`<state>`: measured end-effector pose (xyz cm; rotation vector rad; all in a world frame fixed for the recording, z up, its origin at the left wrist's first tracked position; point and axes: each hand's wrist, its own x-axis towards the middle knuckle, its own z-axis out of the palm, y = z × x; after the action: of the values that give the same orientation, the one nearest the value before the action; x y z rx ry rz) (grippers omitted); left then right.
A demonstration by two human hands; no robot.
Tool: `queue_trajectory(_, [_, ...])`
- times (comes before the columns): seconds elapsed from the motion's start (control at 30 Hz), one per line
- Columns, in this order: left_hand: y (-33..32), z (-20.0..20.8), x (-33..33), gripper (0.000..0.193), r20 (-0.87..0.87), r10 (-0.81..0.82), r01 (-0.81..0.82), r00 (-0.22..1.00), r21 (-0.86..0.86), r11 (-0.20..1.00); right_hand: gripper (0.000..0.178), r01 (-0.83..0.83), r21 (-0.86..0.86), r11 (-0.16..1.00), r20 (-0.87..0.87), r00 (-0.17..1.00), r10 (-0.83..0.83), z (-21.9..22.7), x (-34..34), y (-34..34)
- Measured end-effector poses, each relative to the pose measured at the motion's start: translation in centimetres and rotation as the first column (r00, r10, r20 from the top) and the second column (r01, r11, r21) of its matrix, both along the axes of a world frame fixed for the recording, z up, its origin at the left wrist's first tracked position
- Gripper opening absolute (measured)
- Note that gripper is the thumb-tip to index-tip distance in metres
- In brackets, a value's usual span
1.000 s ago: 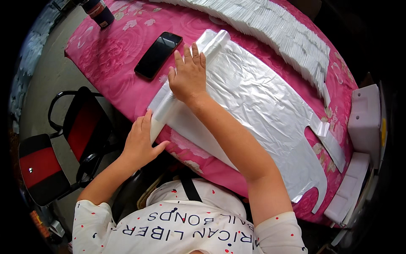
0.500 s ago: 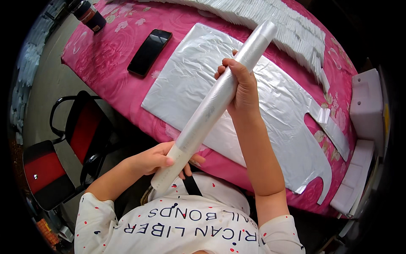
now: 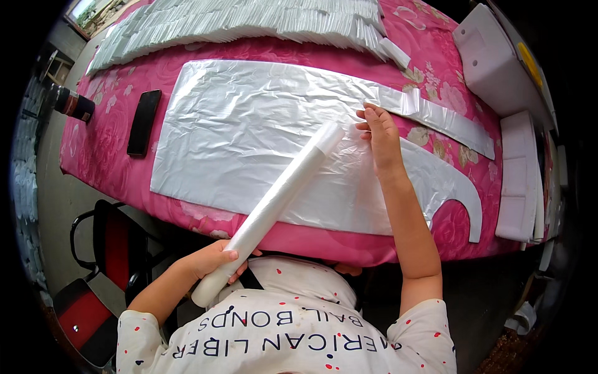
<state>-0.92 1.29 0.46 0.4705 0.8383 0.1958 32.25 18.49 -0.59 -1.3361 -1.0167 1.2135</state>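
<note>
A long roll of whitish plastic film [image 3: 280, 193] slants up from my lap over the table's near edge. Its lower end is in my left hand [image 3: 215, 258], thumb on top and fingers wrapped beneath. Beyond the roll's upper end is my right hand [image 3: 383, 134], fingers bent together and raised above the table. A thin, see-through sheet seems to stretch from the roll to these fingertips; its edge is hard to make out. Under both lies a flat, silvery-white plastic bag [image 3: 218, 124] with a curved cut-out and strap-like handles at its right end.
A pink flowered cloth [image 3: 112, 168] covers the table. Rows of folded white plastic [image 3: 249, 22] line the far side. At the left are a black phone [image 3: 144, 123] and a dark jar [image 3: 75, 104]. White foam boxes [image 3: 520, 174] stand right; red-and-black chairs [image 3: 115, 243] stand lower left.
My right hand has left the roll's upper part and moved right, its fingers now beside the roll's end. The roll has come lower. The view has shifted, showing more of the table's far side.
</note>
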Motion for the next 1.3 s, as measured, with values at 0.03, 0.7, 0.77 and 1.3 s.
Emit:
queue_trajectory(0.03, [-0.1, 0.1, 0.3, 0.079, -0.002, -0.013, 0.013, 1.000, -0.014, 1.000, 0.034, -0.021, -0.032, 0.999, 0.001, 1.000, 0.021, 0.0, 1.2, 0.0])
queue_trajectory(0.7, [-0.4, 0.0, 0.1, 0.068, -0.037, -0.099, 0.100, 0.994, 0.026, 0.995, 0.019, -0.269, 0.004, 0.963, 0.318, 0.913, 0.254, -0.6, 2.5, 0.2])
queue_trajectory(0.77, [-0.5, -0.1, -0.9, 0.062, -0.052, -0.126, 0.126, 0.991, 0.002, 0.992, 0.017, -0.131, 0.018, 0.991, 0.538, 0.837, 0.101, -0.5, 6.9, 2.0])
queue_trajectory(1.3, [10.6, 6.1, 6.5, 0.037, -0.718, -0.124, 0.721, 0.685, 0.693, -0.027, 0.017, -0.082, 0.085, 0.993, 0.482, 0.876, 0.031, 0.3, 9.2, 3.3])
